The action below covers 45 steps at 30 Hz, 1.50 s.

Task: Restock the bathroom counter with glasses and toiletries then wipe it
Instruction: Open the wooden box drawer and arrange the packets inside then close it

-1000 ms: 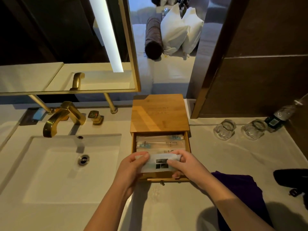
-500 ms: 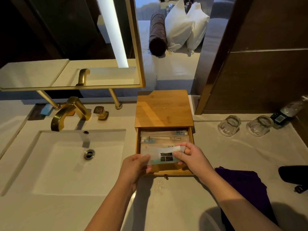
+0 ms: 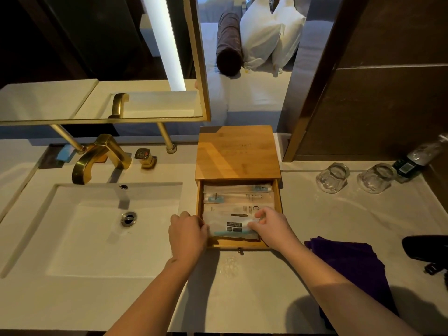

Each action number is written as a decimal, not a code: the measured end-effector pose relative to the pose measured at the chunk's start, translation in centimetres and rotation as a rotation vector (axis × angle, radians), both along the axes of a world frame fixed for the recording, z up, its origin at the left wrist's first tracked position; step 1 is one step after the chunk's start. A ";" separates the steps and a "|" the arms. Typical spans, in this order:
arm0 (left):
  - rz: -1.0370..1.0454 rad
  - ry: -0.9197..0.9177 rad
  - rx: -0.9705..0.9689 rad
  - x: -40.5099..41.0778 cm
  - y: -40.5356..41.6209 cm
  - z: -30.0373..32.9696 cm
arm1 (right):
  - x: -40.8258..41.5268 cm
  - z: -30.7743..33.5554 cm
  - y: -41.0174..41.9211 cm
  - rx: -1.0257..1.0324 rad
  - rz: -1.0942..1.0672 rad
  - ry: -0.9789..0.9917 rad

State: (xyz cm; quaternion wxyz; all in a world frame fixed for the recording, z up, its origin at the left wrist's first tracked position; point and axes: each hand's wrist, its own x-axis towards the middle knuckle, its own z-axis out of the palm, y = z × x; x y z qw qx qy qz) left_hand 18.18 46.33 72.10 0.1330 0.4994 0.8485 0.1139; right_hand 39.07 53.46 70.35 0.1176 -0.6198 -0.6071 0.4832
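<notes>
Now packet (image 3: 231, 226) lowered into drawer (image 3: 238, 243), both hands (image 3: 188, 232) gripping

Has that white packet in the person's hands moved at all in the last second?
Yes. The white packet was lifted half a second ago and has come back down into the front of the wooden drawer.

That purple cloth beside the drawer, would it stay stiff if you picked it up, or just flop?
The purple cloth would probably flop: it lies crumpled in soft folds on the counter. It looks light, and likely would bunch up rather than slide neatly if pushed.
</notes>
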 end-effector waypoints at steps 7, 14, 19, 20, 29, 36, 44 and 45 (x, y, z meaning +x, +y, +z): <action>-0.159 0.211 -0.097 -0.3 -1.0 -1.0 | -0.9 -1.4 -0.6 0.066 0.087 -0.137; -0.205 0.227 -0.125 -0.5 -0.7 -1.1 | -1.0 -2.3 -1.7 0.152 0.136 -0.173; -0.223 0.241 -0.176 -0.7 -0.6 -1.4 | -1.4 -2.1 -1.8 0.187 0.156 -0.196; -0.229 0.235 -0.197 -0.7 -0.5 -1.3 | -1.3 -2.1 -1.8 0.184 0.152 -0.192; -0.263 0.143 -0.280 -0.8 -0.3 -0.4 | -1.4 -1.8 -1.9 0.166 0.108 -0.145; -0.392 0.169 0.075 -1.8 1.3 2.3 | 0.3 -0.4 -5.9 0.325 -0.181 0.055; -0.525 0.146 -0.002 -4.7 8.7 -1.2 | -2.0 -2.8 -13.2 0.333 -0.235 0.040; -0.530 0.153 -0.007 -5.1 9.5 -1.6 | -2.5 -3.1 -13.6 0.310 -0.227 0.043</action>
